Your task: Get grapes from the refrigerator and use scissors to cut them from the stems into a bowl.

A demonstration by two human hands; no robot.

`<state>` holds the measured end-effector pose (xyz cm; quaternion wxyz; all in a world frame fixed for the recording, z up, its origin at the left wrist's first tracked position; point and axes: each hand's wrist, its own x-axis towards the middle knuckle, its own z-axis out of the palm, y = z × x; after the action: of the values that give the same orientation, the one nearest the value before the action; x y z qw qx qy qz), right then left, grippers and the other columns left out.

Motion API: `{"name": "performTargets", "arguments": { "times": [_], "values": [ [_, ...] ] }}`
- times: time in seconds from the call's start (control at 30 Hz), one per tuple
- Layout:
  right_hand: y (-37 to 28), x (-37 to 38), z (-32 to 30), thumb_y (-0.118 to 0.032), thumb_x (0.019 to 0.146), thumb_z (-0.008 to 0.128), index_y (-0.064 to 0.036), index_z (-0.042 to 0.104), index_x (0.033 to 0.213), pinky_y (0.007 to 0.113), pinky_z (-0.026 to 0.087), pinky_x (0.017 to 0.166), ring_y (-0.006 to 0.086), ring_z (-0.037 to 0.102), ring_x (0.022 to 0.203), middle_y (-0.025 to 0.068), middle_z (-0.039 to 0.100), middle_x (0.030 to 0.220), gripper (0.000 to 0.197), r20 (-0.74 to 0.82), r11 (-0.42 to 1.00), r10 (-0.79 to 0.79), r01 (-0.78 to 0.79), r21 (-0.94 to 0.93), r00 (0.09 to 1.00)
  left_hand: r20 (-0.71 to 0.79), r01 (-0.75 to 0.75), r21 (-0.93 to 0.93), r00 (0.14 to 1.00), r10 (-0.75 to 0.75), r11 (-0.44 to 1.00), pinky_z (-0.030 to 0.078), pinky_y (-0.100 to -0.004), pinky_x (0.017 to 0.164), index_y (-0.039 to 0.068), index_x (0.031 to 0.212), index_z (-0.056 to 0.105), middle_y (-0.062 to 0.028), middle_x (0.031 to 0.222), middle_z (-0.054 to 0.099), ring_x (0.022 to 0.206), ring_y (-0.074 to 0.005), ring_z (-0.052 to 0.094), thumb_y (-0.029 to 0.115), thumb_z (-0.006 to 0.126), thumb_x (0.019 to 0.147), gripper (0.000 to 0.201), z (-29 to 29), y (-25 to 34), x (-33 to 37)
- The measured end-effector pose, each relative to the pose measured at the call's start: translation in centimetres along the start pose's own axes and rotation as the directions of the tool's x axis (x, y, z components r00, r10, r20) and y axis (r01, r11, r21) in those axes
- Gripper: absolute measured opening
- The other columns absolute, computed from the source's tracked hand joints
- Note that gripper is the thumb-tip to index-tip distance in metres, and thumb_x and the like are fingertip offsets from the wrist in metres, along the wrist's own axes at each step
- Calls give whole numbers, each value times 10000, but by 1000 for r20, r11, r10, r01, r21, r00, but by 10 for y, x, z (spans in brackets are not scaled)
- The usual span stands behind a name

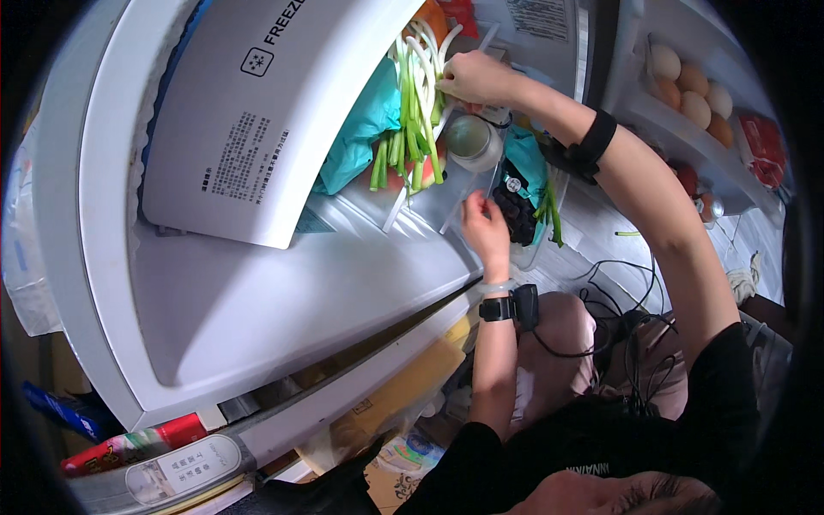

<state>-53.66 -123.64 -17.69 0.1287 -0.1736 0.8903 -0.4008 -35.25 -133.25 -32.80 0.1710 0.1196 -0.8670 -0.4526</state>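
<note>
Inside the fridge lies a bunch of green onions (418,94), white stalks upward and cut green ends toward me. My right hand (481,79) reaches across to its right side, fingers closed on the stalks; the fingertips are partly hidden. A teal plastic bag (360,129) sits left of the bunch. Just below my right hand is a clear jar (474,142). My left hand (486,227) hovers below the jar by the clear drawer edge, fingers loosely bent and apart, holding nothing. Close to its right are a black bundle (513,210) and another teal bag (525,159).
A white freezer flap (232,129) hangs at the left over a white shelf (283,300). The fridge door on the right holds several eggs (693,90) and a red packet (761,150). Black cables (631,335) run over my lap and the floor. Packages fill the lower door bins.
</note>
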Motion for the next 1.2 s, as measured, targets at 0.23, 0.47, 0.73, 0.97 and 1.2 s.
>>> {"name": "performTargets", "arguments": {
  "times": [0.23, 0.47, 0.73, 0.97, 1.2],
  "values": [
    [5, -6, 2, -340, 864, 498, 21, 609, 833, 269, 489, 501, 147, 604, 510, 81, 610, 593, 379, -72, 996, -6, 12, 92, 997, -156, 53, 559, 987, 43, 827, 330, -480, 864, 136, 1184, 506, -152, 1203, 435, 1101, -366, 399, 176, 575, 770, 421, 11, -26, 45],
    [19, -29, 2, -305, 861, 491, 0, 591, 838, 293, 472, 509, 165, 608, 521, 87, 612, 606, 322, -114, 995, -23, 33, 91, 993, -198, 107, 578, 980, 12, 809, 345, -468, 835, 103, 1096, 567, -146, 1064, 509, 1023, -325, 455, 91, 550, 772, 325, 11, -37, 60],
    [150, -102, 64, -52, 695, 566, -117, 561, 1092, 412, 449, 833, 301, 530, 1030, 115, 573, 1049, 403, 524, 818, -92, 364, -446, 847, 75, -110, 148, 992, 100, 983, 450, -357, 699, 17, 966, 587, -139, 886, 525, 792, -291, 545, 9, 593, 748, 218, -4, -41, -6],
    [183, -114, 104, -192, 587, 696, -142, 502, 1132, 437, 341, 917, 257, 424, 1118, 69, 493, 1092, 581, 557, 739, -87, 429, -520, 826, 236, -106, 484, 972, -13, 869, 443, -413, 741, 49, 953, 591, -148, 935, 544, 871, -334, 540, 77, 601, 751, 205, -4, -52, -36],
    [174, -104, 102, -203, 584, 728, -150, 584, 1013, 430, 359, 898, 260, 426, 1112, 58, 489, 1100, 455, 634, 702, -62, 484, -522, 771, 267, -129, 520, 963, -17, 844, 404, -432, 774, 47, 1033, 545, -138, 971, 538, 932, -332, 521, 105, 605, 737, 307, 4, -66, -43]
  ]
}}
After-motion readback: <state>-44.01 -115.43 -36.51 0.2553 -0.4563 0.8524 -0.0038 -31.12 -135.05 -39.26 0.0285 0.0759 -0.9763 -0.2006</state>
